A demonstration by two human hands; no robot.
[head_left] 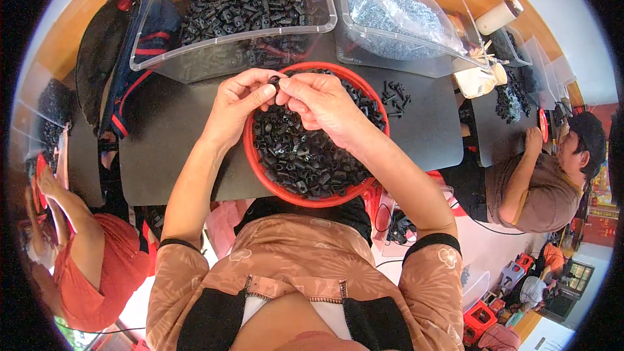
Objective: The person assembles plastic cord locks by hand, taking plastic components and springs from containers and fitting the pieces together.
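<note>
Both hands meet above the far left part of a red round basin [265, 179] filled with small black plastic parts [305, 156]. My left hand [242, 99] pinches a small black plastic part [275, 82] between thumb and forefinger. From the other side, my right hand [318, 99] closes its thumb and fingertips on the same part, its other fingers curled in. The part's exact shape is mostly hidden by the fingertips.
Behind the basin stand a clear bin [234, 52] of black parts and another clear bin [416, 49] of bagged small silvery pieces. Loose black pieces [395, 97] lie right of the basin on the dark table [422, 136]. A dark bag [123, 58] is at left. People sit on both sides.
</note>
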